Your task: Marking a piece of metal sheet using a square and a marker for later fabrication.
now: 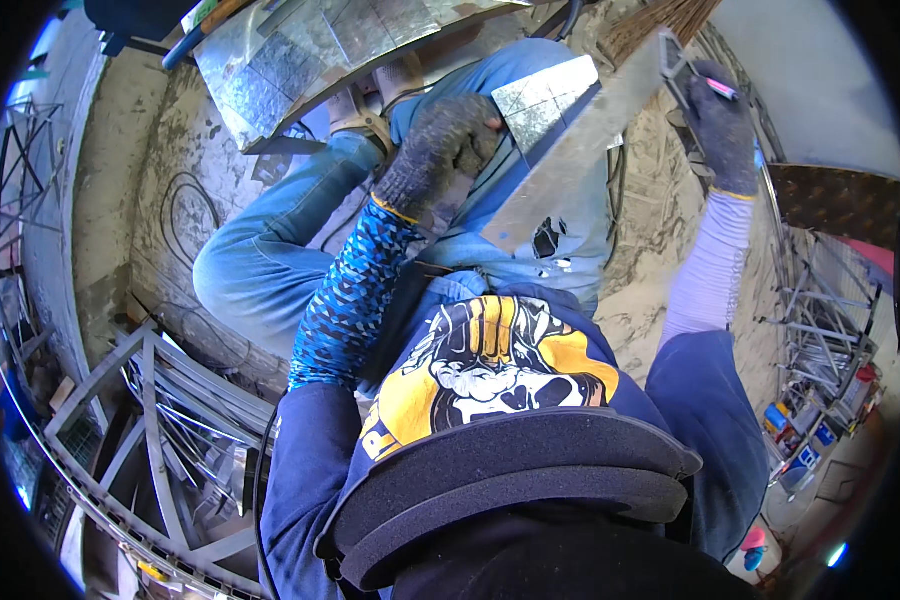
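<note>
My left hand point(440, 155), in a dark grey knit glove, is closed with its fingers curled. A fingertip is at the edge of a shiny metal plate point(540, 105) with square lines. A long flat grey metal piece point(570, 165) slants over my right thigh, its far end shaped like an open frame. Beside that end my gloved right hand point(722, 135) is closed on a slim pink-and-white stick point(716, 88) that looks like a marker. Whether this hand also touches the metal piece cannot be made out.
A tabletop of shiny square panels point(310, 60) stands ahead to the left. Black cable point(188, 200) loops on the dusty floor. Welded metal frames point(160, 430) lie at lower left. At right are more metal racks point(820, 320) and small boxes point(810, 455). Broom bristles point(650, 30) show at the top.
</note>
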Motion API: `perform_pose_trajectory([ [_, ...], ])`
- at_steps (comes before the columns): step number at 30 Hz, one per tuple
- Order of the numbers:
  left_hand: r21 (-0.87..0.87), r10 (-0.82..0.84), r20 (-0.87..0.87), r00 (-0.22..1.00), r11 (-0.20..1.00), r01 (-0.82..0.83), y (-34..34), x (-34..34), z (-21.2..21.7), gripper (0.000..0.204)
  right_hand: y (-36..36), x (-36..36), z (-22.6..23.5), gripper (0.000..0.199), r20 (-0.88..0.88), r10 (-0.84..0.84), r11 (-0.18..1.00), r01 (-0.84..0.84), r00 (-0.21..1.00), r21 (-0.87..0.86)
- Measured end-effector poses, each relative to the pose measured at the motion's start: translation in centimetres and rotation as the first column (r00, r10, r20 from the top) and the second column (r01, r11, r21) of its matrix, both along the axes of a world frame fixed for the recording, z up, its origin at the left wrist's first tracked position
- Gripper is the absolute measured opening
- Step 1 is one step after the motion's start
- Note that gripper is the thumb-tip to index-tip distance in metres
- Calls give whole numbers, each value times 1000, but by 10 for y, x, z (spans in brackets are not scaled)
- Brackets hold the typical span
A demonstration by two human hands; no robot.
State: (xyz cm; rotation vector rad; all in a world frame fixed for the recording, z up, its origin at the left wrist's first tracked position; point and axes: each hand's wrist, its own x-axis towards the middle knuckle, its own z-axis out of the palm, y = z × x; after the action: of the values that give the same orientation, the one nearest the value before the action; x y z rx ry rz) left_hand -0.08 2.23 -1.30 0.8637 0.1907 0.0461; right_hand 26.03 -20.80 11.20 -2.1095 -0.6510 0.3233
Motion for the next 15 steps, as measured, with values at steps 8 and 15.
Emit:
perform_pose_trajectory([
  [8,549,108,-28,994,832,-75,20,28,36,18,-87,6,-28,24,325,97,885,68,941,-461],
  [15,460,130,15,991,880,-122,-30,-13,28,16,-106,-4,-68,24,440,264,836,23,858,-548],
])
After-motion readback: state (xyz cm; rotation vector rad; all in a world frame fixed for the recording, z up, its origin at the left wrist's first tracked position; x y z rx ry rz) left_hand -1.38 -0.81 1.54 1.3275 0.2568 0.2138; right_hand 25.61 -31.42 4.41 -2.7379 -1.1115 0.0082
